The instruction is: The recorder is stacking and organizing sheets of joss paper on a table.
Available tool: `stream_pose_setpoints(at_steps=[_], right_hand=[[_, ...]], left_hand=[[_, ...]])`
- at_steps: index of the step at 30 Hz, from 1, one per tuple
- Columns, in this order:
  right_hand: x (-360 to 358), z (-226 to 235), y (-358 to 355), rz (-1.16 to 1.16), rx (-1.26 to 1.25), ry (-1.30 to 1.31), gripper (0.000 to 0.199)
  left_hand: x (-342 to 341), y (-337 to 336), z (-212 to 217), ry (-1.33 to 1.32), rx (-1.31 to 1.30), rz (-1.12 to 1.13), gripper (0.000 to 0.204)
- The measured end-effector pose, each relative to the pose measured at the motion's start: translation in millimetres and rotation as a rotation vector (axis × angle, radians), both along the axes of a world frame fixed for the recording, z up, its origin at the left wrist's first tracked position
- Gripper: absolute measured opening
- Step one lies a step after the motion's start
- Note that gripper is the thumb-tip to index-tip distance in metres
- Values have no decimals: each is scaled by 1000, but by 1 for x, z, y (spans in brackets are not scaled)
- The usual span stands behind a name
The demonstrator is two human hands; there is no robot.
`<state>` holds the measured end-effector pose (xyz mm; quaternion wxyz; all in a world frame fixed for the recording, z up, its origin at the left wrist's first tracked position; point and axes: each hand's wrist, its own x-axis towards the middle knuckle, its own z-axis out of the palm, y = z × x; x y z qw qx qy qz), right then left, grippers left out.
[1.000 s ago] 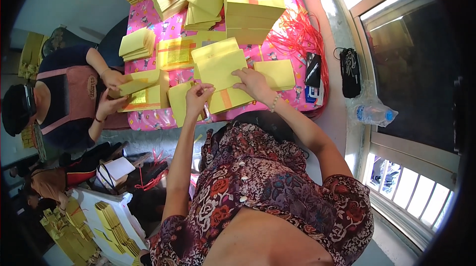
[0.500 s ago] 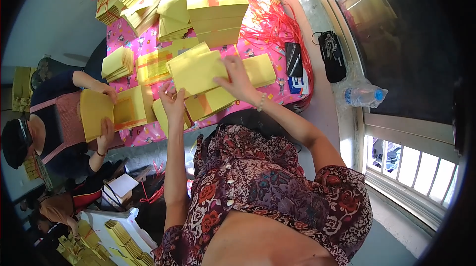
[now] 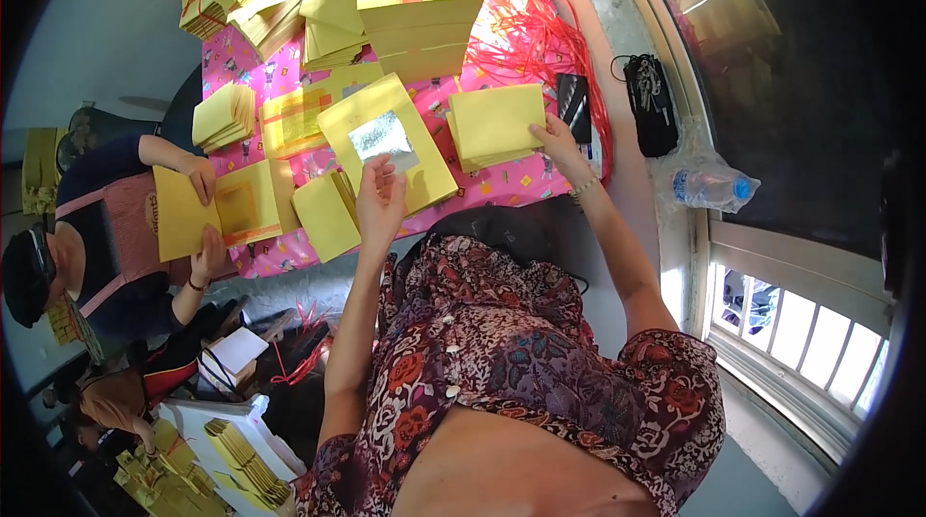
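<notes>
My right hand (image 3: 558, 144) pinches the lower right edge of a folded yellow paper (image 3: 497, 120), which lies over a small pile of similar ones. My left hand (image 3: 383, 201) is over an unfolded yellow sheet (image 3: 424, 187) with a silver patch (image 3: 378, 134). Its fingers are slightly bent and loosely apart, with the tips at the patch's lower edge. Whether they press on the sheet I cannot tell. Close to the left of that hand lies a small stack of folded yellow papers (image 3: 326, 215).
A tall block of yellow sheets (image 3: 420, 30) stands at the back of the pink patterned tablecloth (image 3: 323, 162). Red strings (image 3: 540, 30) spread at the right, near a dark phone (image 3: 573, 107). A co-worker (image 3: 116, 218) at the left holds yellow paper. A bottle (image 3: 709, 188) lies on the sill.
The folded paper I held with both hands has moved right onto the pile, with my right hand on it. My left hand has shifted right, over the now exposed silver-patched sheet.
</notes>
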<state>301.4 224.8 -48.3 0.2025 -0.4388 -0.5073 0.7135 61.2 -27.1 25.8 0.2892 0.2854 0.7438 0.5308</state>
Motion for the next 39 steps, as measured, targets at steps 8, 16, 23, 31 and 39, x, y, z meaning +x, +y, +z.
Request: stream_pose_setpoints(at_steps=[8,16,23,31,39], right_hand=[[-1,-48,1,17,88,-119,26],[-3,-67,0,28,246,-278,29],[-29,-28,-15,209,841,-890,37],[-29,-19,-20,189,963,-982,35],[-47,53,-41,328,1091,-325,37]], left_hand=[[-4,-9,-1,116,-55,-52,34],[-8,-11,-3,163,-73,-90,33],[-10,-16,1,219,-66,-96,31],[-19,-28,9,251,-75,-106,29],[-24,-43,22,434,-133,-252,36]])
